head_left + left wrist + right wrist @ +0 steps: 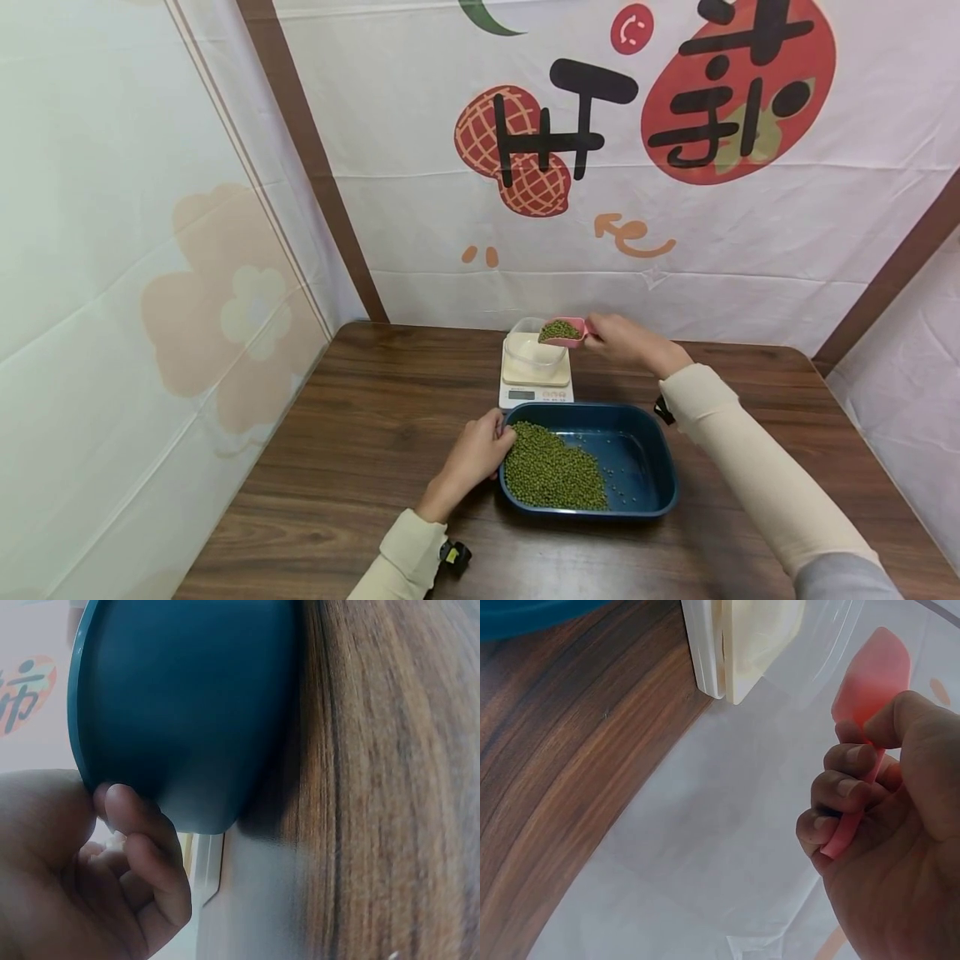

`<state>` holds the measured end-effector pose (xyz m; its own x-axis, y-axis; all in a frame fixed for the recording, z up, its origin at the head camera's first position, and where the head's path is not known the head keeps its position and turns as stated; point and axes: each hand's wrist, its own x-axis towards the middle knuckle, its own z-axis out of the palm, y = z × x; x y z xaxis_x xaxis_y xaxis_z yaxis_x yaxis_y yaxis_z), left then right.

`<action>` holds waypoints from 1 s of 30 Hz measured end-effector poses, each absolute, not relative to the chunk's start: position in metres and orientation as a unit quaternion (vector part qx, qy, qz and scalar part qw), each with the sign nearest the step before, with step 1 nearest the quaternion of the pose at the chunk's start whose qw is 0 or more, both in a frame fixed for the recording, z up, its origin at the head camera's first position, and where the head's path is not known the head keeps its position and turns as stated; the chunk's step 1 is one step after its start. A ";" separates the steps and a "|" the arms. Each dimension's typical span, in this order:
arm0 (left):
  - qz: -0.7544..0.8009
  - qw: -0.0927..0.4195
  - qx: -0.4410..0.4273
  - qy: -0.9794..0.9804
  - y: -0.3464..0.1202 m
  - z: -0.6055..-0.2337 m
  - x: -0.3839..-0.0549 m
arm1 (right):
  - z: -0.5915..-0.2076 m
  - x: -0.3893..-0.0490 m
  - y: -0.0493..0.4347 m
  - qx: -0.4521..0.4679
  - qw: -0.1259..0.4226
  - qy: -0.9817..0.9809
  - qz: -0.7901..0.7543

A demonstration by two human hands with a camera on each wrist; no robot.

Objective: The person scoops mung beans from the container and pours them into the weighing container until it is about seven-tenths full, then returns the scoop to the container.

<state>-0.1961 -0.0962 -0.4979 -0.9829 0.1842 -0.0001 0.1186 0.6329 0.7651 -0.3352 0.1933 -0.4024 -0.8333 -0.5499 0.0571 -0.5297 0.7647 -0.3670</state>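
A pink scoop (576,340) full of green mung beans (558,330) is held by its handle in my right hand (624,340). It hangs over a clear plastic container (517,348) that stands on a white kitchen scale (558,395). In the right wrist view the fingers wrap the scoop's handle (843,834). My left hand (474,450) pinches the left rim of a blue tub (637,510), thumb and curled fingers at the edge, as the left wrist view shows too. More mung beans (551,471) are heaped in the tub's left part, with a few scattered to the right.
The scale stands just behind the tub on a brown wooden table (360,425). A white printed cloth (420,300) hangs close behind the table, and another cloth (217,333) hangs at its left side.
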 end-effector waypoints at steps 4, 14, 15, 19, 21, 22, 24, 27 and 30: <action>0.420 0.041 0.085 0.903 -0.097 -0.498 -0.196 | -0.403 -0.338 0.193 -0.292 0.026 0.939 -0.178; 0.421 0.041 0.089 0.902 -0.097 -0.497 -0.196 | -0.402 -0.340 0.191 -0.294 0.038 0.941 -0.163; 0.422 0.040 0.089 0.901 -0.097 -0.497 -0.196 | -0.401 -0.340 0.191 -0.296 0.039 0.941 -0.161; 0.426 0.040 0.089 0.899 -0.097 -0.497 -0.196 | -0.399 -0.338 0.190 -0.302 0.036 0.940 -0.152; 0.426 0.042 0.087 0.900 -0.098 -0.497 -0.196 | -0.399 -0.338 0.189 -0.306 0.032 0.941 -0.145; 0.426 0.042 0.088 0.900 -0.098 -0.497 -0.196 | -0.398 -0.338 0.188 -0.307 0.032 0.941 -0.140; 0.423 0.042 0.086 0.901 -0.097 -0.497 -0.196 | -0.398 -0.338 0.187 -0.308 0.032 0.942 -0.129; 0.421 0.043 0.086 0.902 -0.097 -0.497 -0.196 | -0.397 -0.337 0.186 -0.307 0.037 0.944 -0.117; 0.420 0.044 0.085 0.902 -0.097 -0.498 -0.196 | -0.396 -0.338 0.184 -0.307 0.039 0.945 -0.105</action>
